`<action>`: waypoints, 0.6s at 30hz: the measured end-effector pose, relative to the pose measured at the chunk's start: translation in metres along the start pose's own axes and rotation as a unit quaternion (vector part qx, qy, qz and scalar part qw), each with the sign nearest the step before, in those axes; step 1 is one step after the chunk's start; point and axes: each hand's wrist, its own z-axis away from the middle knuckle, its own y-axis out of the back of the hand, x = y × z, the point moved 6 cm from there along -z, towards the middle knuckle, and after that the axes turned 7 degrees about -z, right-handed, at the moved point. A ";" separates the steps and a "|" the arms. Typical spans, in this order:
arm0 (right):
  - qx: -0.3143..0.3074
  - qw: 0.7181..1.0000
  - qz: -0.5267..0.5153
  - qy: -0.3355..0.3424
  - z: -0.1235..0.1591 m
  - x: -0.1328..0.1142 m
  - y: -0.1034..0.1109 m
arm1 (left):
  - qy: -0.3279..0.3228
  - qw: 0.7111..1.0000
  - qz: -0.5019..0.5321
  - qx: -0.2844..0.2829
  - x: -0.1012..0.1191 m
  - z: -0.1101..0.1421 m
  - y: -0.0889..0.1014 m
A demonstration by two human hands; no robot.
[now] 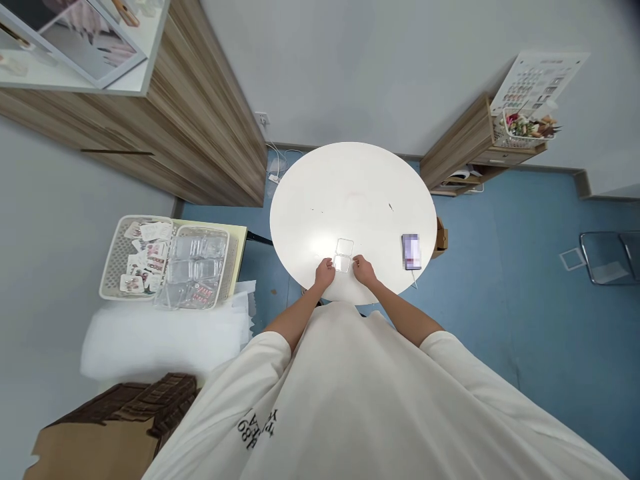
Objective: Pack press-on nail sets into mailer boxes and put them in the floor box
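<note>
A small clear plastic box (pixel 343 263) lies opened out on the white round table (pixel 350 180), its lid (pixel 345 247) folded back on the far side. My left hand (pixel 325 274) is at the box's left edge, fingers curled in and fingertips against it. On the opposite side, my right hand (pixel 365 271) grips the right edge with its fingers bent together. Nothing can be made out inside the box from here.
A phone (pixel 411 252) with a cable lies at the table's right. To the left, one white basket (pixel 113 267) holds printed cards and another basket (pixel 225 267) holds clear boxes. White wrapping (pixel 165 340), a cardboard box (pixel 95 447) and wooden cabinets (pixel 215 133) stand around.
</note>
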 end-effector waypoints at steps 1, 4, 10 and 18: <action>-0.007 1.000 -0.008 -0.007 0.002 0.004 -0.003 | 0.002 1.000 -0.001 -0.006 0.000 0.002 -0.002; -0.015 0.999 -0.051 -0.001 0.004 0.008 -0.010 | -0.009 0.999 0.009 -0.032 0.006 0.003 -0.007; -0.025 0.992 -0.112 0.045 -0.005 -0.003 -0.012 | -0.034 0.998 0.008 -0.057 0.023 -0.009 -0.009; -0.005 0.994 -0.100 0.053 0.001 0.000 0.001 | -0.034 0.997 -0.042 -0.051 0.015 0.003 0.010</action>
